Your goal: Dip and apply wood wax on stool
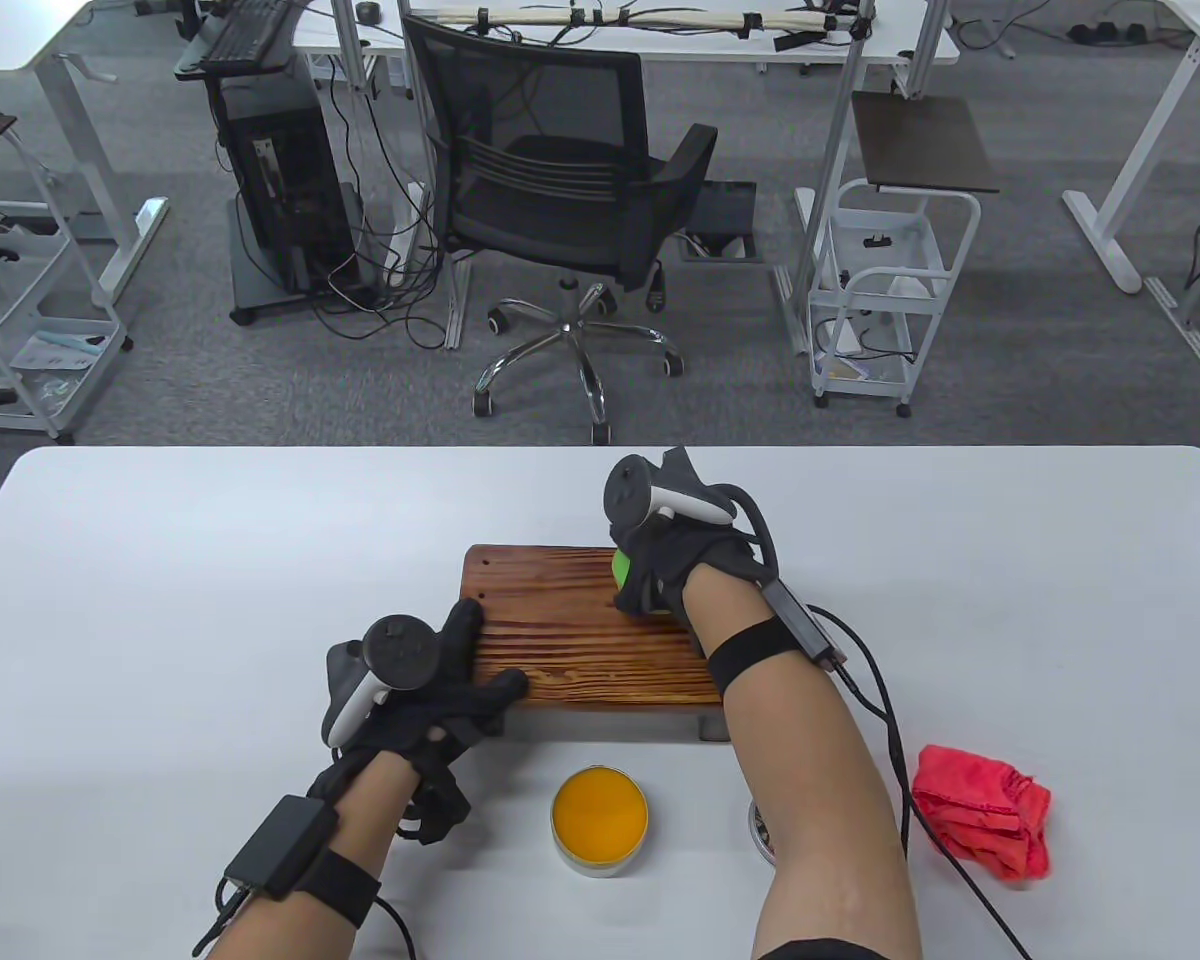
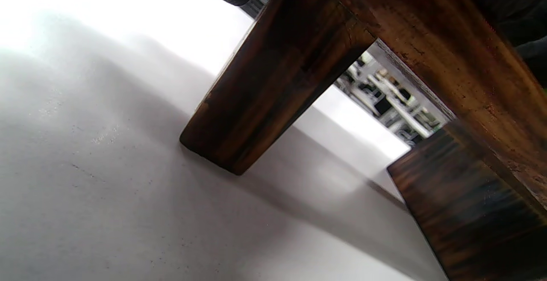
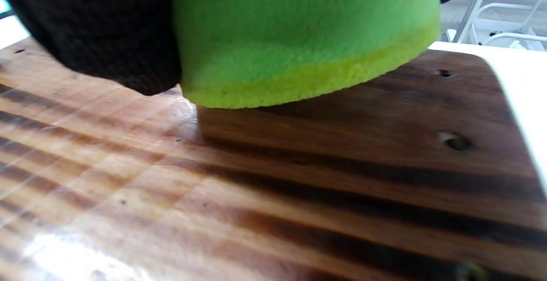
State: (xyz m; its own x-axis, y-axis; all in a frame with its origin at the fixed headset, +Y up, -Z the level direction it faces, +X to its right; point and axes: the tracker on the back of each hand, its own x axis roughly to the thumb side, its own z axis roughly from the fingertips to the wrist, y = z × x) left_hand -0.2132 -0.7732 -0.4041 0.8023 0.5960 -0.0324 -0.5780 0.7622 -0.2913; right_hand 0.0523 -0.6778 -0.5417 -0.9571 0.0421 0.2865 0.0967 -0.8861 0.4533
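A low dark-stained wooden stool (image 1: 580, 630) stands on the white table (image 1: 160, 560). My right hand (image 1: 660, 570) grips a round green sponge (image 1: 621, 570) and presses it on the stool's far right part; the right wrist view shows the sponge (image 3: 299, 41) on the shiny grained top (image 3: 299, 187). My left hand (image 1: 440, 680) rests on the stool's near left corner, fingers spread on the top. The left wrist view shows the stool's leg (image 2: 273, 80) from below. An open tin of orange wax (image 1: 600, 818) sits in front of the stool.
A crumpled red cloth (image 1: 980, 808) lies at the right front. The tin's lid (image 1: 760, 830) is partly hidden behind my right forearm. Glove cables trail off the right wrist toward the cloth. An office chair (image 1: 570, 200) stands beyond the table's far edge.
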